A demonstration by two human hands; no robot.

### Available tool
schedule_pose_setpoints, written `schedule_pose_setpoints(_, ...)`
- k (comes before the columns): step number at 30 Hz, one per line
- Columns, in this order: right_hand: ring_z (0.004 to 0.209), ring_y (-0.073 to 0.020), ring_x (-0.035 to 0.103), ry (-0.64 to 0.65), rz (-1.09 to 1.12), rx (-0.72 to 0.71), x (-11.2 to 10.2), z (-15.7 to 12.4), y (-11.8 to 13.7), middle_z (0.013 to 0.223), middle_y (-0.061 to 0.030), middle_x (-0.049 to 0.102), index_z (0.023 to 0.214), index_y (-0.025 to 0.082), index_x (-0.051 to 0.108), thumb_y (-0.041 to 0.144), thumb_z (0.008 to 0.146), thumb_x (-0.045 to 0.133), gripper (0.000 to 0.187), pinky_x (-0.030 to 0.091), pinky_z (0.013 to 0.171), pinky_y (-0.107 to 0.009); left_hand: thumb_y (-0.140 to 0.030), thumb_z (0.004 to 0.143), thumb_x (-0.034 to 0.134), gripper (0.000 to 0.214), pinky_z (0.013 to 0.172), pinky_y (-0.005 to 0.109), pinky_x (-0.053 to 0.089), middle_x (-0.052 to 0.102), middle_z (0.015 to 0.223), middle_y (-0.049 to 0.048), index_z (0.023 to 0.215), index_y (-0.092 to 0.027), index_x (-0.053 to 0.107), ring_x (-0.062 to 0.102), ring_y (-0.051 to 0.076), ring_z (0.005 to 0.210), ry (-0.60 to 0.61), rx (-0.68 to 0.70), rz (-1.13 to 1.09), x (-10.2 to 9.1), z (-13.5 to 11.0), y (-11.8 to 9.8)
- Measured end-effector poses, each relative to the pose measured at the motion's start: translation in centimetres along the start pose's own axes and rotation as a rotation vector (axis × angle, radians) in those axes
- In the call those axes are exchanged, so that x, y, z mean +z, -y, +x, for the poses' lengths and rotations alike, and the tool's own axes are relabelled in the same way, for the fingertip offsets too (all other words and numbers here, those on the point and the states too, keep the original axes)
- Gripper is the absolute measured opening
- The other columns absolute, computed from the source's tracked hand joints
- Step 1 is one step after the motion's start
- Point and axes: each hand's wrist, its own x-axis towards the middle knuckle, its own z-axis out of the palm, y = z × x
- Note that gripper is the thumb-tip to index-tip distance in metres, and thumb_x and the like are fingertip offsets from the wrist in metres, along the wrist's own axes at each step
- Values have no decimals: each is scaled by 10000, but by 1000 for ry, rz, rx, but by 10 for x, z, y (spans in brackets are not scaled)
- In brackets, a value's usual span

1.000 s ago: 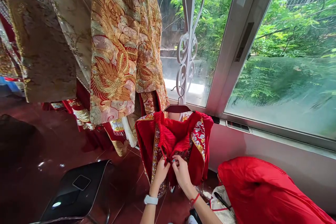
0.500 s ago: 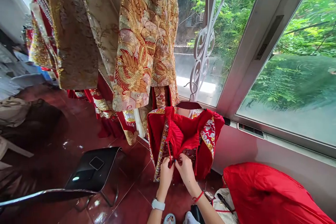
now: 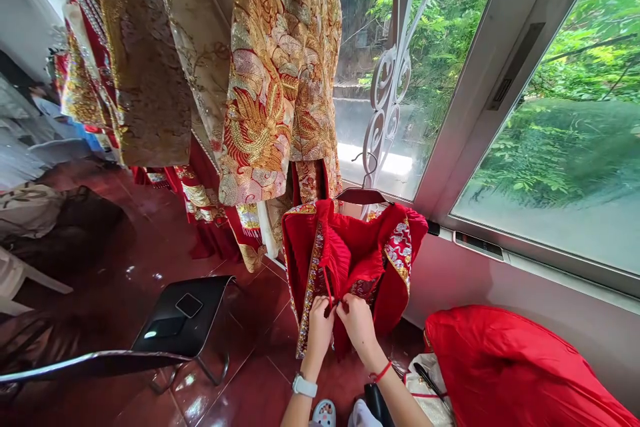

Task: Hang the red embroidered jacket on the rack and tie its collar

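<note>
A red embroidered garment [image 3: 390,247], trimmed with gold and silver beadwork, hangs in front of me on a dark hanger [image 3: 363,195]. Its gathered red cloth falls open toward me, and a thin red cord [image 3: 328,283] runs down to my fingers. My left hand [image 3: 320,320], with a pale watch on the wrist, pinches the garment's cloth or cord at the near edge. Close beside it, my right hand [image 3: 356,320], wearing a red string bracelet, is closed on the same near edge. The fingertips nearly meet, and exactly what lies between them is hidden.
Gold embroidered garments [image 3: 265,100] hang at left. A black chair [image 3: 175,320] with a phone [image 3: 189,305] on it stands lower left. At right are a window [image 3: 475,80], a phone on the sill [image 3: 479,245], and a red cloth heap [image 3: 510,360] over a pale bag [image 3: 425,383].
Both hands stay pinched at the garment's near edge, with small finger movements. The view has shifted slightly, so the chair and hanging garments appear a little further right.
</note>
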Motion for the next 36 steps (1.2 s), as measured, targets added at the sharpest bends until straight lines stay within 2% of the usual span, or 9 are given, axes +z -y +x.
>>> schedule_pose_setpoints(6, 628, -216, 666, 95, -136, -8, -13, 5, 4, 728, -108, 708, 699, 181, 644, 126, 825, 539, 173, 308, 533, -264, -138, 810, 524, 178, 787, 436, 578, 694, 835, 79, 758, -217, 675, 676, 253, 845, 1, 12, 23, 4, -3, 3)
schedule_pose_setpoints(9, 620, -197, 644, 139, -91, -61, -18, 9, -1, 688, -92, 679, 660, 179, 630, 129, 828, 534, 200, 328, 552, -259, -172, 834, 517, 174, 818, 460, 571, 699, 863, 88, 777, -220, 675, 674, 263, 872, 0, 7, 44, 5, -4, 8)
schedule_pose_setpoints(12, 536, -140, 551, 232, 204, -59, -17, 11, -7, 585, -25, 590, 605, 185, 584, 164, 828, 505, 237, 328, 541, -242, -219, 855, 513, 168, 876, 505, 556, 710, 917, 105, 834, -217, 680, 678, 285, 941, -3, -8, 75, 6, -5, 16)
schedule_pose_setpoints(15, 449, -101, 410, 414, 728, 126, -11, 8, -12, 525, 28, 495, 631, 186, 582, 312, 813, 489, 240, 293, 481, -229, -219, 857, 494, 203, 948, 542, 527, 719, 1031, 130, 921, -208, 686, 667, 305, 1057, -4, -32, 100, 9, -7, 25)
schedule_pose_setpoints(17, 454, -90, 360, 472, 1061, 260, -7, 5, -13, 534, 41, 469, 657, 185, 584, 413, 762, 539, 255, 278, 469, -222, -219, 862, 481, 231, 982, 548, 511, 715, 1092, 138, 959, -205, 690, 652, 308, 1114, 1, -41, 106, 12, -8, 31)
schedule_pose_setpoints(19, 479, -83, 339, 442, 1290, 319, -5, 2, -11, 556, 45, 452, 652, 190, 569, 445, 699, 622, 264, 281, 479, -219, -220, 868, 473, 251, 995, 548, 505, 714, 1118, 145, 986, -199, 694, 644, 309, 1142, 4, -40, 108, 15, -8, 34)
schedule_pose_setpoints(22, 486, -76, 300, 356, 1441, 329, -11, 3, -7, 566, 49, 438, 642, 195, 560, 458, 643, 716, 305, 267, 478, -222, -214, 871, 472, 266, 999, 561, 502, 715, 1128, 153, 1009, -190, 698, 645, 314, 1144, 3, -20, 111, 19, -7, 37)
schedule_pose_setpoints(29, 471, -65, 260, 269, 1506, 282, -43, 17, 6, 538, 56, 424, 659, 185, 605, 497, 640, 772, 355, 208, 461, -234, -193, 885, 455, 291, 987, 526, 518, 728, 1093, 126, 1046, -190, 698, 672, 273, 1080, -17, 37, 79, 15, 3, 30)
schedule_pose_setpoints(36, 473, -65, 207, 133, 1546, 300, -62, 25, 23, 527, 67, 368, 645, 183, 624, 480, 625, 776, 333, 169, 459, -243, -215, 894, 464, 296, 1012, 525, 504, 731, 1118, 129, 1058, -181, 708, 667, 275, 1106, -40, 6, 64, 13, 12, 19)
